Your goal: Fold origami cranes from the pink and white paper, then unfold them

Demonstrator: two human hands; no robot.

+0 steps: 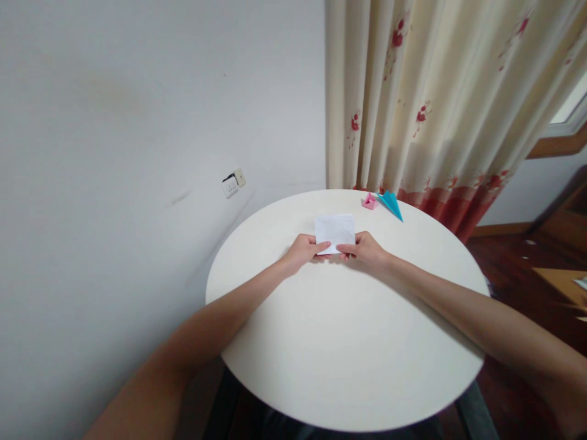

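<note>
**White sheet partly folded, two models finished**

On the round table (pixel 343 366), the left hand (pixel 302 252) and right hand (pixel 367 250) pinch the near edge of a folded white paper (pixel 335 231) — early folds only, shaping left. Beyond lie a pink model (pixel 369 201) and a blue paper plane (pixel 391 203) — complete.

A round white table (pixel 348 366) is standing close to a plain grey-white wall (pixel 114 122), which is carrying a small switch plate (pixel 233 182) low down. Cream curtains (pixel 435 91) with red flower prints (their hem is deepening to solid red) are hanging behind the table. A window (pixel 571 104) edge is letting in daylight at the far right, above a dark wooden floor (pixel 504 250).
</note>
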